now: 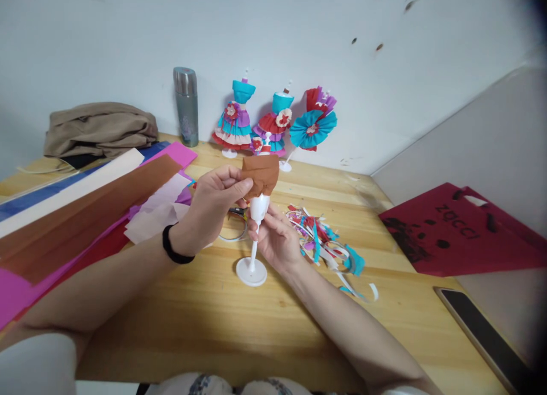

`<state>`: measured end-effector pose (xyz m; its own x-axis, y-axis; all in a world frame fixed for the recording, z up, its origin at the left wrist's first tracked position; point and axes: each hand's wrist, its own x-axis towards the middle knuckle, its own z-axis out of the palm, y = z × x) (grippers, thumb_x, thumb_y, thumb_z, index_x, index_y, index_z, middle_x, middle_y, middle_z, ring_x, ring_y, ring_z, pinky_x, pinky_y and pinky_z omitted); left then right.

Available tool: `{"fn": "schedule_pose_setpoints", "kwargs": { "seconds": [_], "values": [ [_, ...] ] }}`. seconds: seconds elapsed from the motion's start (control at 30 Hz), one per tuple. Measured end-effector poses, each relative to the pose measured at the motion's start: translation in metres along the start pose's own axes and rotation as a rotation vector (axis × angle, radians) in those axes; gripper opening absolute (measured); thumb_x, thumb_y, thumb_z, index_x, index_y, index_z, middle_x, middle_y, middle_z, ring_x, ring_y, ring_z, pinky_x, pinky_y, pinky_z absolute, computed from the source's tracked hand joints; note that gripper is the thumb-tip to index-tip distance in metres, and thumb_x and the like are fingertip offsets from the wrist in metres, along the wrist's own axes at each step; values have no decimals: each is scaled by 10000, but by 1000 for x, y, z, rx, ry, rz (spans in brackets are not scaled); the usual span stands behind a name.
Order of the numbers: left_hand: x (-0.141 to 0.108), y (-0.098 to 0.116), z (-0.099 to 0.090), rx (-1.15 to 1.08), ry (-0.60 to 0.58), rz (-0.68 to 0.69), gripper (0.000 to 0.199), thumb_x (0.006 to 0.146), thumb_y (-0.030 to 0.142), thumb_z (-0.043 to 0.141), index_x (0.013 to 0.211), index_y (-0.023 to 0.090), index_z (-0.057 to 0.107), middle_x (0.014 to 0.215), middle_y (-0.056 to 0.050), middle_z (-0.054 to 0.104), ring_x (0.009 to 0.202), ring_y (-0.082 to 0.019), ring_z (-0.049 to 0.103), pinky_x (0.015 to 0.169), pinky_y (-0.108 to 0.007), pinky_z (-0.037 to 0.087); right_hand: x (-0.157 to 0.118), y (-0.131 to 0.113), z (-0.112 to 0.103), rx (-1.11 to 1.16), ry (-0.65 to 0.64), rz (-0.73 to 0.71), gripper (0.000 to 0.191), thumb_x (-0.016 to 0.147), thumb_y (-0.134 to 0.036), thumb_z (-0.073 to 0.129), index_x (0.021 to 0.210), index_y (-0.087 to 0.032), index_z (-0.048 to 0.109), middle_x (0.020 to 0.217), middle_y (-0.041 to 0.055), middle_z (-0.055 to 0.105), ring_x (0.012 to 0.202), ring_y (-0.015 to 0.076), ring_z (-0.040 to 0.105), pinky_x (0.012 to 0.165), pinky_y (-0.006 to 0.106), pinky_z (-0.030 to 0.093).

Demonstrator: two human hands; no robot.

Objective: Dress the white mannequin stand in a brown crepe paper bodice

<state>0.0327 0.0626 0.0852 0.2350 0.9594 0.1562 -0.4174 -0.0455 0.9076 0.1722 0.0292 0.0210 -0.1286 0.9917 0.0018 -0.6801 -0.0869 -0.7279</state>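
A small white dress-form mannequin (259,208) stands upright on a round base, tilted slightly. Brown crepe paper (260,172) wraps its upper body. My left hand (217,198), with a black band at the wrist, pinches the left edge of that paper between thumb and fingers. Lower down, my right hand (277,238) has its fingers curled behind the mannequin's hips and stem, holding it; some fingertips are hidden. Behind my left hand, scissors (237,211) and a roll of clear tape (233,233) are partly visible.
Three dressed mannequins (243,115) and a thermos (186,107) stand by the wall. Crepe paper sheets (98,207) and a folded brown cloth (100,127) lie left. Paper scraps (318,235), a red bag (461,229) and a phone (481,332) are right.
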Motion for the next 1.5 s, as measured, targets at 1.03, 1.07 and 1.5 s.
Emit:
{"fn": "schedule_pose_setpoints", "kwargs": {
  "seconds": [1.03, 1.07, 1.5],
  "values": [
    [2, -5, -3, -31, 6, -135, 154, 718, 248, 751, 718, 135, 646, 653, -9, 603, 502, -70, 472, 477, -215, 369, -5, -6, 2, 26, -39, 125, 323, 751, -390, 707, 954, -203, 538, 824, 63, 696, 556, 117, 492, 438, 219, 341],
    [2, -6, -3, -36, -7, -134, 168, 711, 256, 764, 713, 138, 644, 644, -3, 599, 494, -68, 468, 479, -218, 372, -5, -7, 2, 15, -55, 122, 372, 741, -433, 731, 962, -204, 540, 838, 59, 693, 557, 113, 487, 430, 211, 335],
    [-11, -15, 3, -30, -102, -126, 271, 732, 367, 799, 660, 148, 659, 550, 0, 572, 465, -108, 548, 435, -225, 438, 1, -7, -3, -108, -106, 109, 391, 837, -564, 616, 873, -176, 642, 772, 64, 676, 539, 123, 492, 414, 215, 388]
  ]
}}
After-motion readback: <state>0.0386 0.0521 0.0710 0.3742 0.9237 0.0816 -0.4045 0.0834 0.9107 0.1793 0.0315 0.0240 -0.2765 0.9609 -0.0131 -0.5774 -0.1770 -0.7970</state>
